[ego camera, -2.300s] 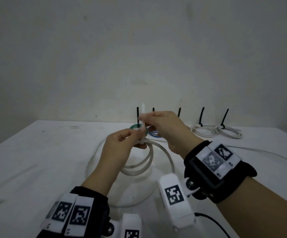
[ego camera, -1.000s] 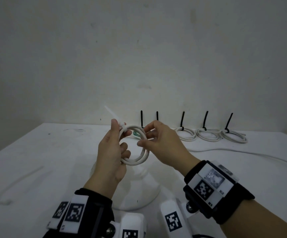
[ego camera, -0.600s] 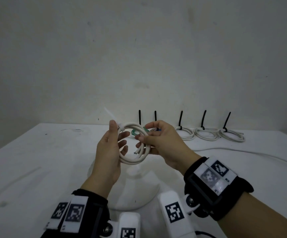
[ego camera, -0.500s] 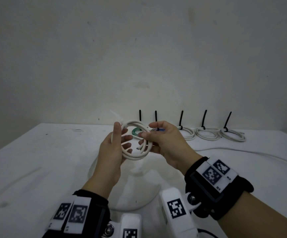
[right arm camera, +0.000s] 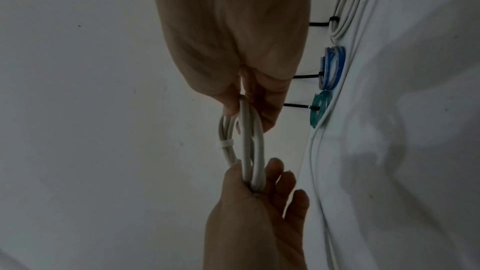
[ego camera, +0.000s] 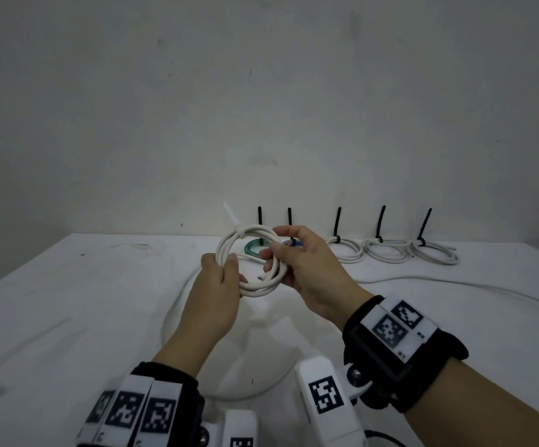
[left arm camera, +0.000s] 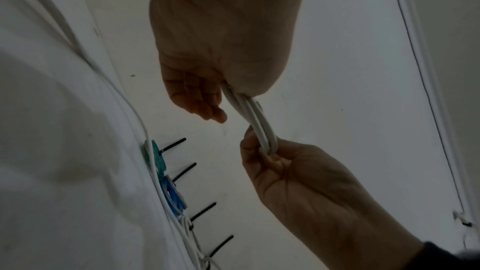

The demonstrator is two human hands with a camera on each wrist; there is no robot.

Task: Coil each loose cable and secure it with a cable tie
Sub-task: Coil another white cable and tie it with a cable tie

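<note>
At the far left of the white worktop (ego camera: 68,285) we see a loose pale cable (ego camera: 19,350) lying flat near the edge. Moving right, our left hand (ego camera: 216,295) is raised above the worktop, and its grip is pinching the left side of the coiled white cable (ego camera: 255,285), thumb on one side and fingers on the other. A white cable tie (ego camera: 234,222) binds the coil at its upper left, its tail sticking up and to the left. One cut end of the cable pokes into the middle of the coil. Our right hand (ego camera: 306,266) holds the right side of the same coil, its grip curled round the strands, so the coil hangs in the air between both hands.

Behind the hands, at the far edge of the worktop against the wall, a green coil (ego camera: 255,248) and a blue coil (right arm camera: 333,67) lie side by side, each with a black tie standing up. Further right lie three white coils (ego camera: 387,250) in a row, each bound with a black tie. A long loose white cable (ego camera: 455,282) runs across the right of the worktop, nearer than those coils.
</note>
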